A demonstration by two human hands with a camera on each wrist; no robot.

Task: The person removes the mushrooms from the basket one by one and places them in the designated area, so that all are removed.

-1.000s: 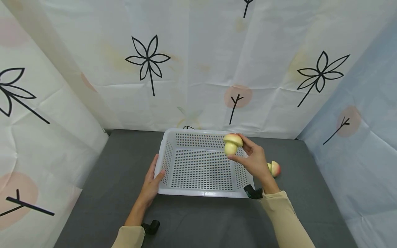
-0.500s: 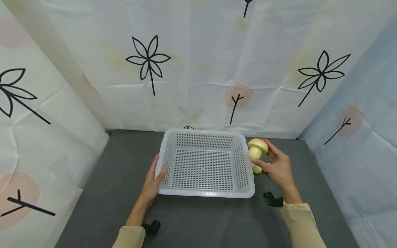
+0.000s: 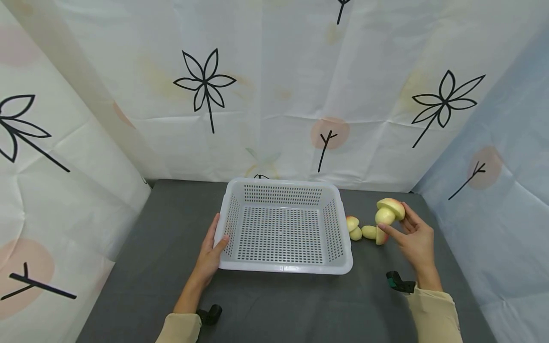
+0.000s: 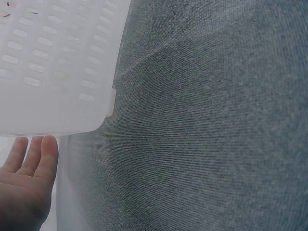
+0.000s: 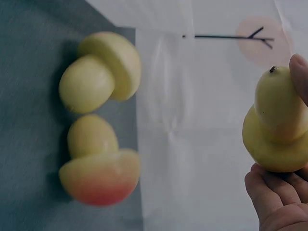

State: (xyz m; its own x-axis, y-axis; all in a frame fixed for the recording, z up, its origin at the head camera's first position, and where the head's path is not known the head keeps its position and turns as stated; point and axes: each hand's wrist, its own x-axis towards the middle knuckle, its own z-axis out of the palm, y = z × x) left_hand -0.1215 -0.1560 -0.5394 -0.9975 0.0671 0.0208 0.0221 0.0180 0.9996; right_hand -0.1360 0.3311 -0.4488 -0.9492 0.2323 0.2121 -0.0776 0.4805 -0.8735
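A white perforated plastic basket (image 3: 279,267) sits on the dark grey tabletop. At its left rim is my left hand (image 3: 207,262), thumb over the edge and fingers along the outside; in the left wrist view the fingertips meet the basket's wall. My right hand (image 3: 415,243) pinches a pale yellow mushroom (image 3: 384,217) with a reddish cap, between thumb below and fingers at the cap, raised over the table right of the basket. Two similar mushrooms lie there: one (image 3: 355,233) against the basket's right side, another (image 3: 369,232) partly behind the held one.
A grey cloth (image 3: 274,305) covers the table. White printed curtains (image 3: 274,95) stand along the back and left, with a bluish one (image 3: 506,166) on the right. Each wrist wears a black camera mount, such as the right one (image 3: 400,282).
My right hand has carried the mushroom from above the basket's right part out to the right, past the two lying mushrooms. My left hand and the basket have stayed put.
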